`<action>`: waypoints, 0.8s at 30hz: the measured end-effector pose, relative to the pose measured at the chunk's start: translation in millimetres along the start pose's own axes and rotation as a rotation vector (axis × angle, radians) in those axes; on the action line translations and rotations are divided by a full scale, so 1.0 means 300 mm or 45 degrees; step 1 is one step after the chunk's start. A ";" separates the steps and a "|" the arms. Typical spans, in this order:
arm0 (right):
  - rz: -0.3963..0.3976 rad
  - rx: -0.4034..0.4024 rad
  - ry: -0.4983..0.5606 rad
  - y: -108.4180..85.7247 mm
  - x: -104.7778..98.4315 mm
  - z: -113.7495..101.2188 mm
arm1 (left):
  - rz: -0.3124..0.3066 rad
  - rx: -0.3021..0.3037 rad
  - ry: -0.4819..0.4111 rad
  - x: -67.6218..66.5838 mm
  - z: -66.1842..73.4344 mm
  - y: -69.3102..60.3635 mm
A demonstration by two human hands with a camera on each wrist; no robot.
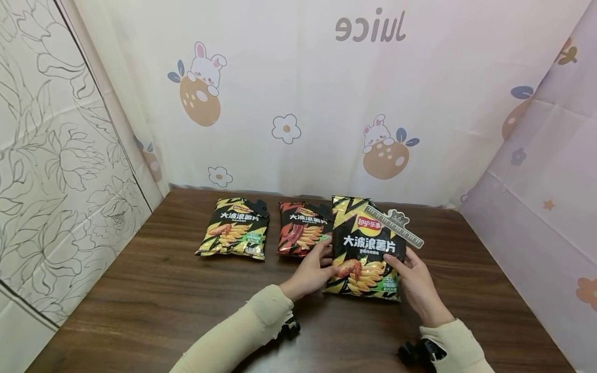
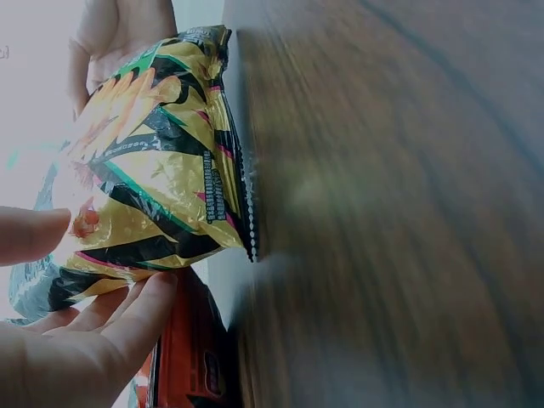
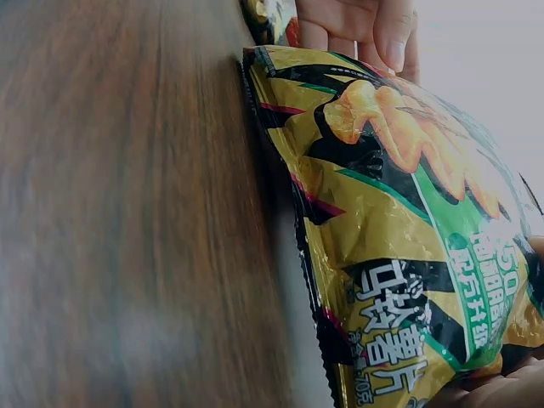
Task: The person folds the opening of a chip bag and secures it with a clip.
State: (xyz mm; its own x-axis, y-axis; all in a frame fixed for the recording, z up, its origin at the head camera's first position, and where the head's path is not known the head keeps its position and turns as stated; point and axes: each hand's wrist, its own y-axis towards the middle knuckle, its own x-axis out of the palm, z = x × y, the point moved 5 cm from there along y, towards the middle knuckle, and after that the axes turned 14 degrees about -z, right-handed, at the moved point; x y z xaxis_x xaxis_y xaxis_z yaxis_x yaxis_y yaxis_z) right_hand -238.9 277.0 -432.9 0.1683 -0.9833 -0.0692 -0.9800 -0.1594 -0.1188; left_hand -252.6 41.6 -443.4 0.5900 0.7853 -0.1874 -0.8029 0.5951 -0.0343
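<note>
Both hands hold a black-and-yellow bag of potato chips (image 1: 361,280) by its sides, its printed front facing up toward the head camera. My left hand (image 1: 311,272) grips the left side; in the left wrist view its thumb (image 2: 34,236) lies on the front and its fingers (image 2: 136,319) go behind. On the right side, my right hand (image 1: 418,286) has its thumb on the front, the other fingers mostly hidden behind. A pale ruler-shaped clip (image 1: 394,226) with a bear figure sits slantwise across the bag's top right corner. The bag's bottom seam (image 3: 310,280) is close to the tabletop.
A red chip bag (image 1: 298,235) lies just left of the held bag, partly covered by it. Farther left lies another black-and-yellow chip bag (image 1: 235,233). Both have dark clips on their top right corners. Printed curtains (image 1: 298,77) stand behind the brown wooden table (image 1: 154,290).
</note>
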 end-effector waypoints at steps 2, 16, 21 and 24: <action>-0.001 -0.021 0.009 -0.004 -0.010 0.000 | -0.013 0.008 0.006 0.012 0.003 0.005; 0.093 0.028 0.046 0.002 -0.090 0.008 | -0.128 -0.005 -0.022 0.081 0.038 0.034; 0.090 0.009 0.067 0.011 -0.112 0.010 | -0.137 -0.028 -0.016 0.095 0.044 0.044; 0.101 -0.002 0.093 0.019 -0.123 0.009 | -0.151 -0.048 0.009 0.102 0.045 0.049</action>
State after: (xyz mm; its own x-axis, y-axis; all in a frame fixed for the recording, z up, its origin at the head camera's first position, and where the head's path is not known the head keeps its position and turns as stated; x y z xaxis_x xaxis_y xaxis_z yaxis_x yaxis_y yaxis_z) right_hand -250.4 312.7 -433.9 0.0824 -0.9966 -0.0057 -0.9901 -0.0812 -0.1144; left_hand -245.2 76.9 -436.5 0.6805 0.7085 -0.1869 -0.7303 0.6767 -0.0935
